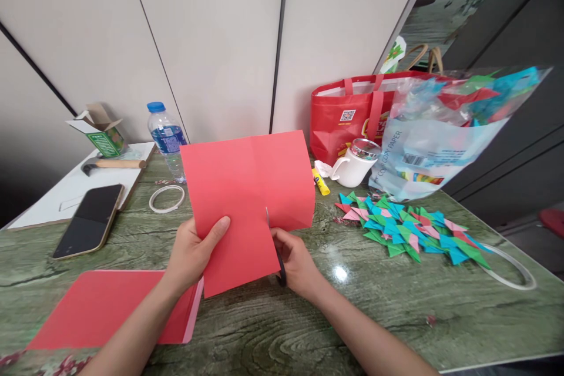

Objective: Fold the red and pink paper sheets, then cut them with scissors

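A large sheet of red paper (238, 182) is held up over the table. My left hand (197, 249) grips its left side, thumb on the front and fingers behind. My right hand (296, 261) is closed on a pair of scissors (282, 270) with a dark handle. Their blade shows at a slit that runs up from the lower edge, and the paper right of the slit curls away. Below my left forearm lies a stack of red paper (110, 305) with a pink sheet under it.
At left are a phone (90, 220), a hammer-like tool (114, 164), a green box (106, 138), a water bottle (166, 138) and a tape ring (166, 198). At right are a white mug (355, 165), a glue stick (321, 182), folded paper pieces (400, 226), a plastic bag (423, 158) and a red bag (330, 123).
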`<action>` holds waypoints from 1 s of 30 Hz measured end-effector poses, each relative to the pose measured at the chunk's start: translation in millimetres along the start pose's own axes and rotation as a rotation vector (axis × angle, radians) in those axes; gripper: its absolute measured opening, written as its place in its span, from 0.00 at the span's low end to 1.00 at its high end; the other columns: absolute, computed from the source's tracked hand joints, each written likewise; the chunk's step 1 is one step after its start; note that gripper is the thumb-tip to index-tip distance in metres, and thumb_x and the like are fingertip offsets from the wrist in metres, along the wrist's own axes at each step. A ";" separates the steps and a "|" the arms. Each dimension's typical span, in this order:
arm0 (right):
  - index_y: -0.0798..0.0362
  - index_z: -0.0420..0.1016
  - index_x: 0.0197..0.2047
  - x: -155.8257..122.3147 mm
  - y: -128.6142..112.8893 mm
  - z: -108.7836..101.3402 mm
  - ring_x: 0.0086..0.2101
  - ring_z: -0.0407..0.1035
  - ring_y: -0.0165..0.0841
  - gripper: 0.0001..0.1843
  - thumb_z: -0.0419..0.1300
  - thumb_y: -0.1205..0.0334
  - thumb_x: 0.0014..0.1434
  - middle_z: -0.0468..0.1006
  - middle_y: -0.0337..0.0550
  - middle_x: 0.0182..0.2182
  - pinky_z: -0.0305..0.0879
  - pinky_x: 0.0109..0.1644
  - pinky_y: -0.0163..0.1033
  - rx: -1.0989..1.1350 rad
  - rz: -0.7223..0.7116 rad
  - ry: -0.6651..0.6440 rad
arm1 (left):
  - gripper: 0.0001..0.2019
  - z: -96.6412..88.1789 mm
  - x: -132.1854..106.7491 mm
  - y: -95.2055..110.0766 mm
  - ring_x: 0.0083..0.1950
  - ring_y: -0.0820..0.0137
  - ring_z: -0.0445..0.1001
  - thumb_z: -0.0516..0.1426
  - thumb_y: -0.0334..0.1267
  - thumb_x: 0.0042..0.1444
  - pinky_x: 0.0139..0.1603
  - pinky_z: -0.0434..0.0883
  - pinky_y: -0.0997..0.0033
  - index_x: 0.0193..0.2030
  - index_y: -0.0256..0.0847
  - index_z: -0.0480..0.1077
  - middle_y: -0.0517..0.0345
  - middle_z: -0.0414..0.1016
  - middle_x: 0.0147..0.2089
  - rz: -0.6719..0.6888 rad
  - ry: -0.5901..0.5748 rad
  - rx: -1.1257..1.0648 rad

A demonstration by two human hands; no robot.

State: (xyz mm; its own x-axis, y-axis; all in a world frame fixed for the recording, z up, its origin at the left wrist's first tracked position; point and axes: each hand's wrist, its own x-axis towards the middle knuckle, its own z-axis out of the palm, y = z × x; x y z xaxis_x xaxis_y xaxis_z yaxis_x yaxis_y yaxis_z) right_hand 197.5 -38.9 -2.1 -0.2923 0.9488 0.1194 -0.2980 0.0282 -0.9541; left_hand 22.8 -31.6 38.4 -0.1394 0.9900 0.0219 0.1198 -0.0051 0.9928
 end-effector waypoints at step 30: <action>0.53 0.70 0.30 0.1 1.9 0.6 0.33 0.73 0.34 0.16 0.69 0.59 0.38 0.79 0.41 0.29 0.68 0.35 0.36 -0.017 -0.008 0.021 | 0.17 0.3 -1.3 -0.7 0.36 0.58 0.76 0.60 0.49 0.44 0.30 0.74 0.65 0.34 0.36 0.73 0.49 0.79 0.38 0.001 0.016 0.024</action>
State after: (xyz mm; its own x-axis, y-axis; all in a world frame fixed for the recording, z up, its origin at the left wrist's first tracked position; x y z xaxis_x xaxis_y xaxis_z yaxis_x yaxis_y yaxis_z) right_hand 196.4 -38.9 -3.7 -0.2708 0.9549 0.1217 -0.2847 0.0413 -0.9577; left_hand 23.1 -32.9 37.7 -0.1548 0.9876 0.0251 0.1438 -0.0026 0.9896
